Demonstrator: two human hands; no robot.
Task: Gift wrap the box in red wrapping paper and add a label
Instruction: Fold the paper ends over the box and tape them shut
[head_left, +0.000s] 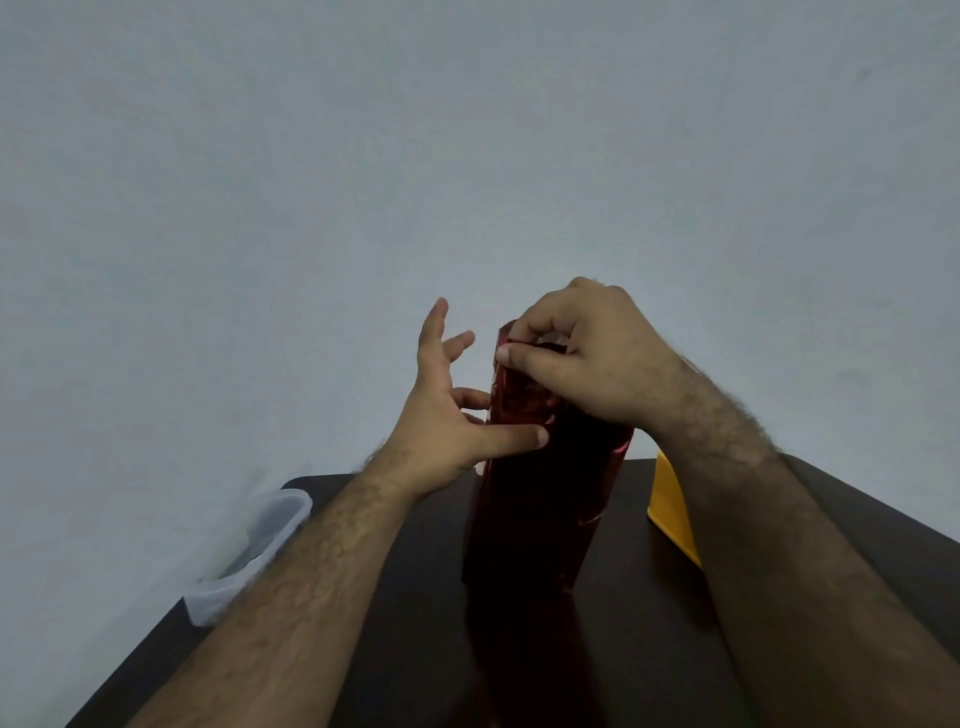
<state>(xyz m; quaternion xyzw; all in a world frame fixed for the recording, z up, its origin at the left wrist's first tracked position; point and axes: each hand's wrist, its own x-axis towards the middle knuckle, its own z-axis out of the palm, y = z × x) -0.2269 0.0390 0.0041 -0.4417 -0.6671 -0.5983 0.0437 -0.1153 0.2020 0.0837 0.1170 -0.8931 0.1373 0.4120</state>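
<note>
right fingers (511, 332) pinch paper atop upright wrapped box (535, 499) | left fingers (514, 439) spread, thumb pressing its side

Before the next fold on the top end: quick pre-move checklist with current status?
1. Box upright on the table: ok.
2. Red wrapping paper covers the visible sides: ok.
3. Right hand pinches the paper at the top edge: ok.
4. Left hand steadies it, thumb pressed on the near face, other fingers spread: ok.
5. Top flap creased flat: not ok, still crumpled.
6. Tape or label in sight: cannot tell; only a clear container and a yellow object show.
</note>
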